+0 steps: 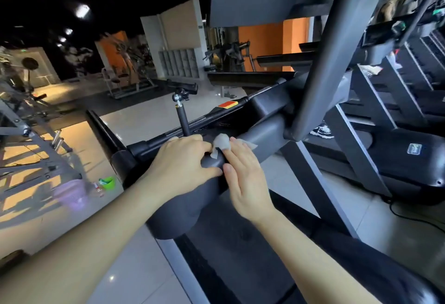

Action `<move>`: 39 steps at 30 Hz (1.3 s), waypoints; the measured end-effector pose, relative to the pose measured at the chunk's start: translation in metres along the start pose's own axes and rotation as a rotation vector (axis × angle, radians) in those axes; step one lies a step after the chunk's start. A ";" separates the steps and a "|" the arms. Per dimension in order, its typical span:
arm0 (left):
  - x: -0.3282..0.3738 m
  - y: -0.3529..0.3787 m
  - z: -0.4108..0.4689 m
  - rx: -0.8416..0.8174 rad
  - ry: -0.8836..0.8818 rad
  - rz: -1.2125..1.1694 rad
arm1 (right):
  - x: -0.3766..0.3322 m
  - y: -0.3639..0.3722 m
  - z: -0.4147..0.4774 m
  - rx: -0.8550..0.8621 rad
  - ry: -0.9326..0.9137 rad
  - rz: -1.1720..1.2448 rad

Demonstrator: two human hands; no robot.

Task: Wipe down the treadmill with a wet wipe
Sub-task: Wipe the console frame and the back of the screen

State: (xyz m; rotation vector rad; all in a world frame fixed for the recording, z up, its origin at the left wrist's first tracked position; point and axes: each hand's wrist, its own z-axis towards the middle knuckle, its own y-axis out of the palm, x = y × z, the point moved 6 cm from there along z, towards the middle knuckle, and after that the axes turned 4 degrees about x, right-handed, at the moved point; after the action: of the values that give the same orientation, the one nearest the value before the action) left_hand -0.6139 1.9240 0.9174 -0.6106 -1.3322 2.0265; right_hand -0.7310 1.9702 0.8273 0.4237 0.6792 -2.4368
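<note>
Right hand point(243, 178), fingers straight, presses the wipe point(222, 143) onto the rail point(265, 135) of the treadmill point(322, 67), partway along it. Just beside it I grip the same rail with my left hand point(183, 161), thumbs close together. The white wipe bunches up between the two hands' fingertips.
</note>
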 end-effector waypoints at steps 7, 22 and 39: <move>-0.007 0.010 0.006 -0.023 0.002 0.020 | 0.078 -0.045 0.030 0.028 0.014 -0.276; -0.004 0.009 0.010 0.018 0.032 -0.044 | 0.108 -0.064 0.064 0.164 0.423 -0.642; -0.007 0.010 0.009 0.004 0.020 -0.093 | 0.101 -0.090 0.073 0.184 0.529 -0.405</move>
State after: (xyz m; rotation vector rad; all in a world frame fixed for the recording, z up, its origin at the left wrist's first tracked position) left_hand -0.6183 1.9104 0.9117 -0.5557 -1.3203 1.9428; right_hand -0.8746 1.9494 0.8774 1.1275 0.8190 -2.8009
